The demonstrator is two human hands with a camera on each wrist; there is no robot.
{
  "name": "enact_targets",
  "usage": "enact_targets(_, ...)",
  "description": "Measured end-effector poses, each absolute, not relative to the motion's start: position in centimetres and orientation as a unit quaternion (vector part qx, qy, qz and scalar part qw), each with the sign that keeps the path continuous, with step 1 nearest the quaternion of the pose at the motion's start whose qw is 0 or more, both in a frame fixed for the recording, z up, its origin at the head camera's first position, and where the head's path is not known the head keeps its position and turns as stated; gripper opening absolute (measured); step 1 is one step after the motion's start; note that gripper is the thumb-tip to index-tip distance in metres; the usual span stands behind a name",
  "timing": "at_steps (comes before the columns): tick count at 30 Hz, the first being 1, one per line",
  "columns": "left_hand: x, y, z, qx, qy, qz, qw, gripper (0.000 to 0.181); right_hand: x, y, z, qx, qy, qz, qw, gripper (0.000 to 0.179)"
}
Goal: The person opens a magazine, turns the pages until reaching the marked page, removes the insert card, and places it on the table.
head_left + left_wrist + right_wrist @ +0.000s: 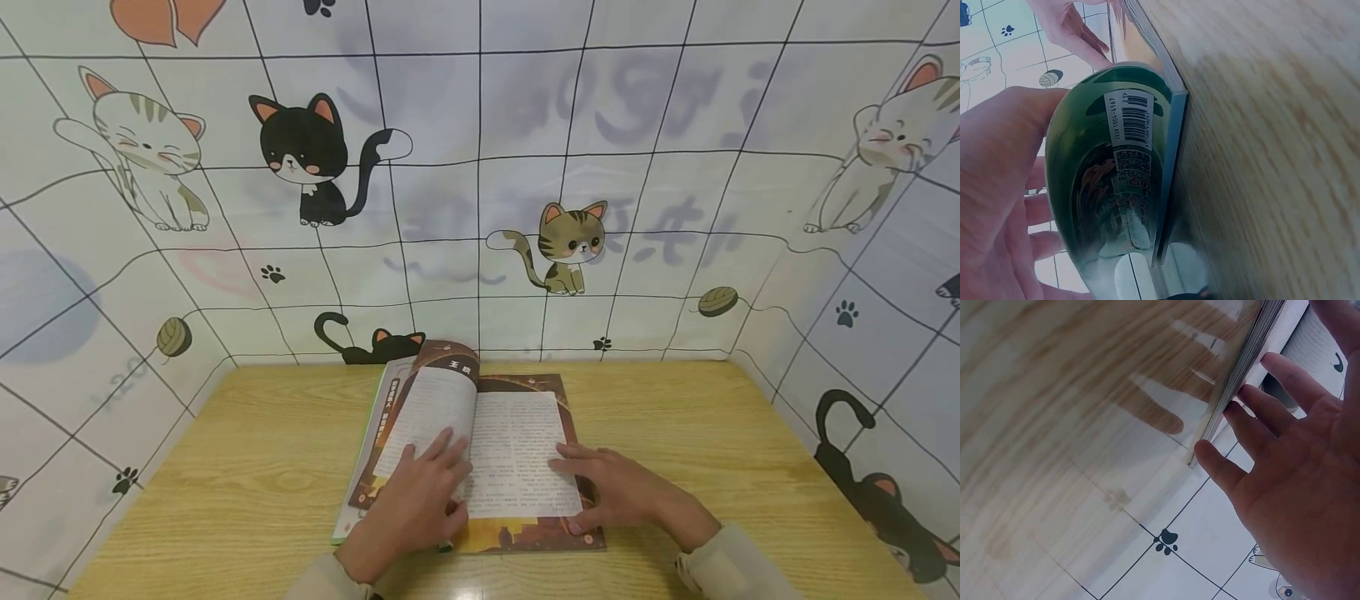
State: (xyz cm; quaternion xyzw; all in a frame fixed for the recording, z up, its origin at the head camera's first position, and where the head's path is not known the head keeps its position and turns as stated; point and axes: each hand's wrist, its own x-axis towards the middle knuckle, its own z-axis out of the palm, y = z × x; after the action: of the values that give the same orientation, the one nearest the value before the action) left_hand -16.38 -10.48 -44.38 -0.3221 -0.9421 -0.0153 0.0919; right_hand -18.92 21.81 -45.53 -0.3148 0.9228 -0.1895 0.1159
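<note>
An open magazine [517, 458] lies on the table, its left-side pages [427, 408] bowed upward and its right page flat. My left hand [416, 500] rests on the left-side page near the fold, with fingers spread. From the left wrist, the curved green cover [1094, 150] with a barcode label [1130, 119] shows, standing off the tabletop, and the fingers reach behind its edge. At the right page's outer edge, my right hand [618, 487] lays its loosely extended fingertips on the paper. The right wrist view shows those fingers [1250, 428] along the page stack's edge.
The wooden table [277, 450] extends to both sides of the magazine. Behind and beside it hang pale sheets [442, 192] printed with black grid lines, cartoon cats, paw marks and yarn balls.
</note>
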Motion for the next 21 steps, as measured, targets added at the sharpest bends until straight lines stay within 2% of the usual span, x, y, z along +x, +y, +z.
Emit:
enact_targets(10,-16.37,-10.91,-44.52,-0.296,-0.951,-0.061,0.064,0.051,-18.97,21.79,-45.48,-0.319,0.921,-0.191,0.113,0.088)
enact_targets(21,-16.35,-10.98,-44.54,-0.273,-0.958,-0.072,0.049,0.054,-19.04,22.03,-45.92,-0.328,0.918,-0.195,0.105,0.09)
